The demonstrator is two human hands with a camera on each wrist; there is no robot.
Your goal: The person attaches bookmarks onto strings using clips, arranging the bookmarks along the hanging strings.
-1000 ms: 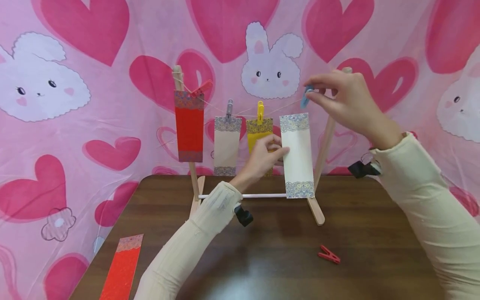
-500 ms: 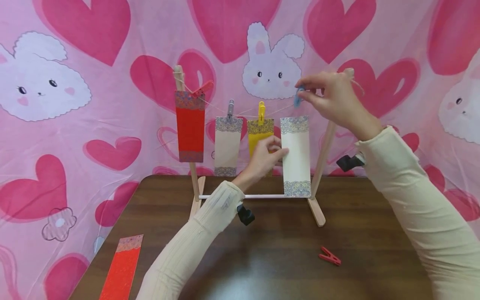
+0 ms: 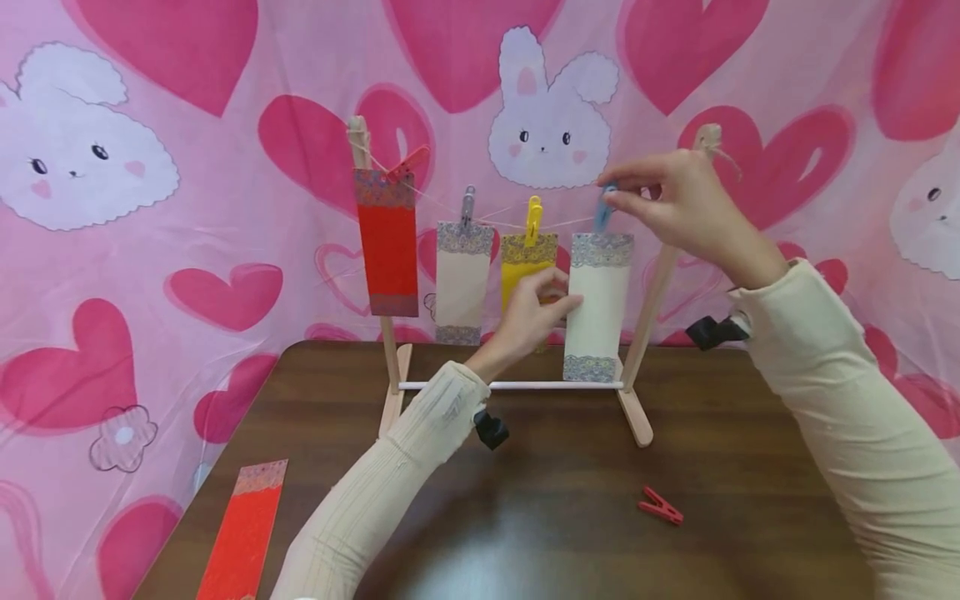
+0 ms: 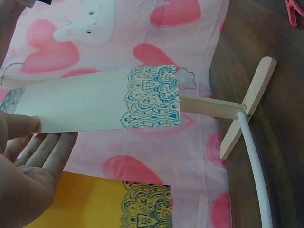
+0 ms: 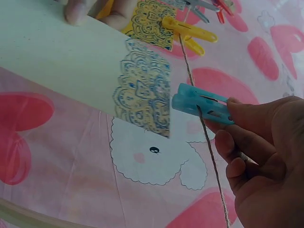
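Observation:
By its left edge, my left hand (image 3: pixel 525 317) pinches a cream paper card (image 3: pixel 596 321) with blue patterned bands at top and bottom. In the left wrist view the thumb (image 4: pixel 23 124) lies on the card's front, with the fingers behind. My right hand (image 3: pixel 686 204) pinches the handle end of a blue clothespin (image 5: pixel 202 102) between thumb and fingers. In the right wrist view the string (image 5: pixel 211 152) runs at the clothespin, whose tips sit right by the card's patterned top edge. A yellow clothespin (image 3: pixel 533 221) holds a yellow card (image 3: pixel 517 271) on the string, partly hidden behind my left hand.
A wooden stand (image 3: pixel 645 333) with a white crossbar (image 3: pixel 525 385) bears the string. A grey clothespin (image 3: pixel 468 207) holds a beige card (image 3: pixel 461 287); a red clothespin (image 3: pixel 408 164) is at a red card (image 3: pixel 388 250). On the table (image 3: pixel 487 517) lie another red card (image 3: pixel 243 525) and red clothespin (image 3: pixel 662 506).
My right hand moved left with the blue clothespin, then slightly back right and down to the cream card's top edge. The card's tilt shifted a little in my left hand.

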